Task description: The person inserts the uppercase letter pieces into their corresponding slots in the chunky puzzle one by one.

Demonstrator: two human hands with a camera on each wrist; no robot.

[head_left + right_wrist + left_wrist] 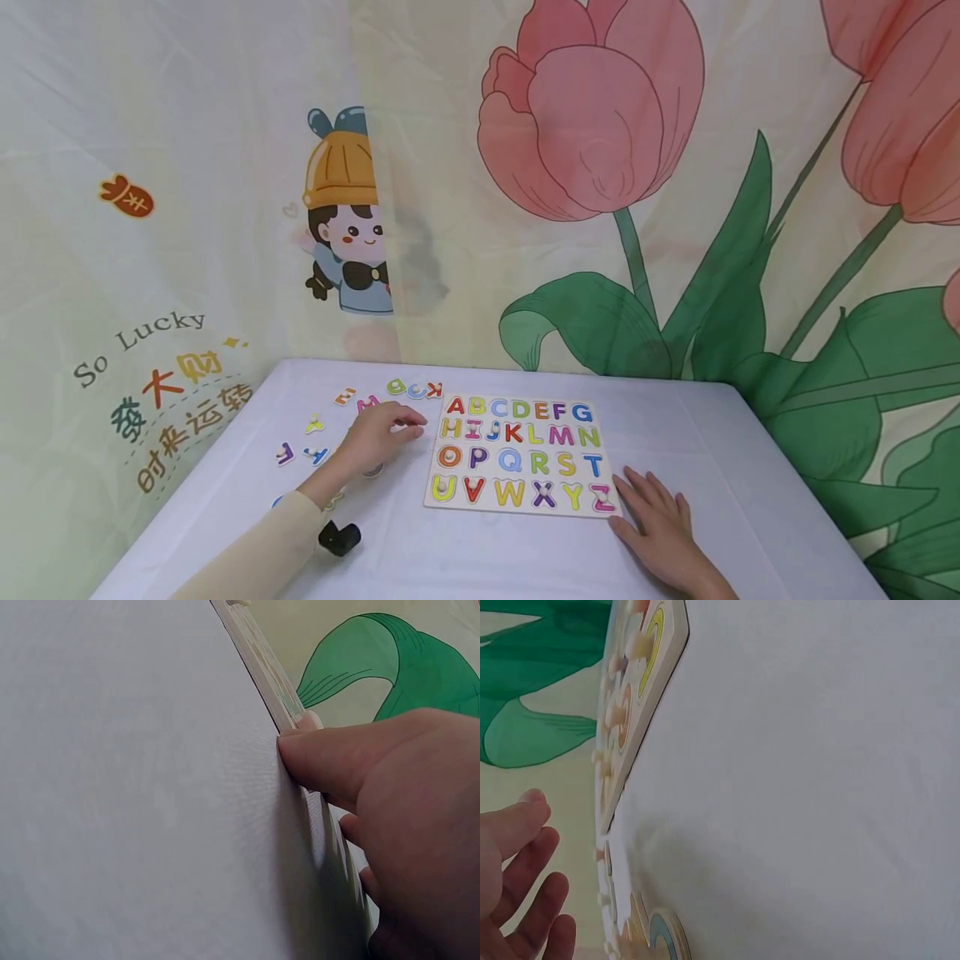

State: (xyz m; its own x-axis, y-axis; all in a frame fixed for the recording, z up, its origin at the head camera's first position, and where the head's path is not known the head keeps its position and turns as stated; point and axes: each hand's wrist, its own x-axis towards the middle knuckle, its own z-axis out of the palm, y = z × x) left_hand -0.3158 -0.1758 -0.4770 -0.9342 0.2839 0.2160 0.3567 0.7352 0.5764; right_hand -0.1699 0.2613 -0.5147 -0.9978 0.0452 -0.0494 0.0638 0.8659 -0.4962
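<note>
A wooden alphabet puzzle board (525, 515) lies on the table with rows of coloured letters, several showing knobs. My left hand (381, 435) hovers left of the board, over loose letter pieces; in the left wrist view its fingers (536, 866) are loosely bent with nothing between them. At the board's lower right corner, beside the purple Z (602, 498), my right hand (663, 529) rests with fingers spread. Its thumb (304, 754) touches the board's edge in the right wrist view. The other right fingertips are partly hidden there.
Loose letters lie left of the board, among them a red K (434, 390), a yellow Y (314, 423), a purple F (284, 453) and a blue T (316, 455). A small black object (340, 539) sits near the left forearm. A printed curtain (450, 333) hangs behind the white table (465, 567).
</note>
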